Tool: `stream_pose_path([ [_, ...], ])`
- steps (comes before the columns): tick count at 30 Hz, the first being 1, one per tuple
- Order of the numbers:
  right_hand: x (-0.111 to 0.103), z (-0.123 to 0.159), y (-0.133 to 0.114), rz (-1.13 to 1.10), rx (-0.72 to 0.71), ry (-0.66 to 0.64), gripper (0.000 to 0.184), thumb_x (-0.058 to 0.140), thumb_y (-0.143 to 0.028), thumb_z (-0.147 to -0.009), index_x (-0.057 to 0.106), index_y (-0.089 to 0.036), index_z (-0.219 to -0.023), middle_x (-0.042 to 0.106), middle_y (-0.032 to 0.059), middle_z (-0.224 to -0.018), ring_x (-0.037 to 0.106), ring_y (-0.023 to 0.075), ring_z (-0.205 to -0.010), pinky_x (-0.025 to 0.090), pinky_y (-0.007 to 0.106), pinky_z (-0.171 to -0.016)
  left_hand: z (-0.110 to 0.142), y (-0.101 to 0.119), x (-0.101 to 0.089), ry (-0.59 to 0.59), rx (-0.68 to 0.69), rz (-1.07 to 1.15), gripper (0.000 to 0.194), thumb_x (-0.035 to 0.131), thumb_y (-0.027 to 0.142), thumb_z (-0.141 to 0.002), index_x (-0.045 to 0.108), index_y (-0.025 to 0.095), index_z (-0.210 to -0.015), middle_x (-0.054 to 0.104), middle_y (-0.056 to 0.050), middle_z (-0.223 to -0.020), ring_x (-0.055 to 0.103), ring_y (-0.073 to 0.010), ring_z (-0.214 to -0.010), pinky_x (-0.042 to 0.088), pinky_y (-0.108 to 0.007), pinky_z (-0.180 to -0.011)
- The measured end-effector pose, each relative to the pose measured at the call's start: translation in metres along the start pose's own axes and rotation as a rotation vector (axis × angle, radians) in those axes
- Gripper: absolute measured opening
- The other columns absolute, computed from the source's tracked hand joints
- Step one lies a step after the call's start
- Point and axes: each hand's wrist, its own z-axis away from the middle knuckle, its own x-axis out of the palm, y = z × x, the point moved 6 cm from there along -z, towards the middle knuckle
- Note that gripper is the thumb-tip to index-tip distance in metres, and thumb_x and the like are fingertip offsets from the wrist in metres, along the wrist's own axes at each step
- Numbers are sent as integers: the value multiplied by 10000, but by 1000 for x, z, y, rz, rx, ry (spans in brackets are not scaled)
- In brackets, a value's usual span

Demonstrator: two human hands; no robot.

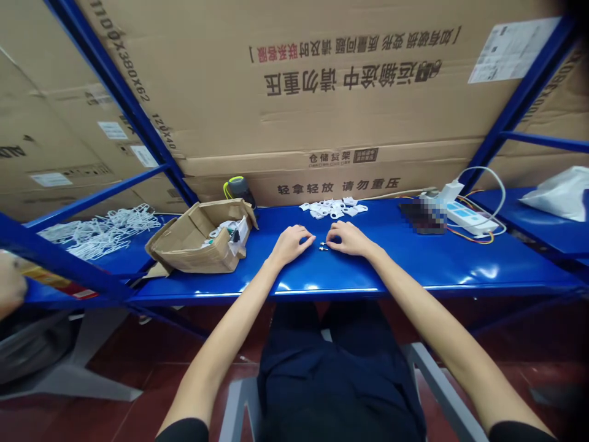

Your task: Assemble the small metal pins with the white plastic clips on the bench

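A seated person in dark clothing rests both bare forearms toward a blue counter (391, 270), the two hands close together over a pair of tiny parts (324, 248). The left hand (292, 244) is curved, thumb and forefinger drawn near each other, beside the parts on their left; whether it grips anything cannot be told. The right hand (348, 238) curls with its thumb and forefinger close together, just beside the parts on the other side; whether it pinches one cannot be told either. The tiny parts lie on the counter in the gap between the hands, too small to make out in detail. Just beyond them spreads a loose pile of white pieces (334, 209). An open cardboard box (191, 255) with mixed items inside stands to the left, a dark cylinder (242, 191) behind it. On the right are a white power strip (472, 218) and a blurred dark object (421, 218). White cords (113, 233) lie heaped farther left, near another person's hand (10, 285) at the edge of view
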Motion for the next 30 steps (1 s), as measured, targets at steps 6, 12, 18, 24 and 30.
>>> stream_pose_path([
  [6, -1, 4, -3, -28, -18, -22, 127, 679, -308, -1017, 782, -243, -981, 748, 59, -1056, 642, 250, -1021, 377, 374, -886, 0, -2, 1, -38, -60, -59, 220, 621, 363, -1106, 775, 223, -1034, 810, -58, -1191, 693, -261, -1122, 483, -416, -974],
  [12, 4, 1, -1, 2, -22, -4, 160, 665, -341, -1035, 771, -234, -984, 737, 68, -1024, 637, 254, -1031, 386, 372, -880, 0, -3, -1, -37, -111, -89, 182, 622, 317, -1103, 777, 228, -1069, 804, -42, -1222, 682, -252, -1111, 454, -421, -984],
  [18, 3, 2, -2, 4, -17, 4, 187, 641, -367, -1052, 766, -241, -992, 754, 72, -1045, 642, 264, -1045, 393, 377, -892, 1, -9, -7, -12, -212, -128, 205, 587, 298, -1114, 777, 224, -1093, 803, -54, -1220, 678, -261, -1135, 449, -435, -995],
  [24, -11, 1, 22, 39, 163, 186, 206, 562, -269, -1061, 761, -218, -1049, 784, 99, -1093, 670, 285, -1083, 433, 394, -910, 6, -19, -18, 44, -340, -191, 177, 603, 256, -1065, 770, 240, -1124, 764, -76, -1229, 655, -290, -1177, 455, -449, -1011],
  [30, -16, 5, 44, 96, 335, 282, 213, 551, -235, -1042, 761, -211, -1072, 791, 129, -1136, 663, 322, -1174, 453, 408, -919, 12, -28, -25, 3, -356, -289, 145, 732, 326, -988, 768, 240, -1099, 714, -98, -1203, 638, -326, -1171, 454, -463, -998],
])
